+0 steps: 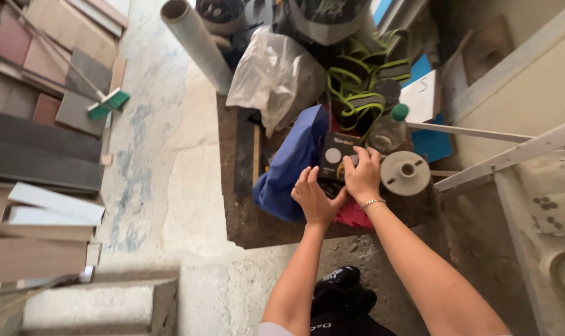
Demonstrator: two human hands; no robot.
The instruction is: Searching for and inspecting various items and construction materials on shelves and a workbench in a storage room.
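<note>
Just right of the middle of the frame, both hands meet on a small black box (336, 157) with a pale round mark on its face. The right hand (363, 176), a thin bracelet (372, 203) at its wrist, curls its fingers over the box's right end and top edge, closed on it. The left hand (314, 199) lies spread and open just below the box, its fingertips up against the lower edge, touching rather than gripping as far as I can tell. The box rests against a blue cloth bundle (288, 168) to its left, with a patch of red fabric (355, 216) below the hands. Just to the right lies a round grey disc (407, 172) with a hole in its centre, and above that a clear plastic bottle (389, 129) with a green cap. Behind, toward the top centre, sit a crumpled clear plastic bag (276, 73) and a tangle of black and lime-green straps (363, 87). A grey tube (196, 42) slants across the upper middle, and a green-headed brush (108, 102) lies on stacked tiles (39, 155) at upper left.
</note>
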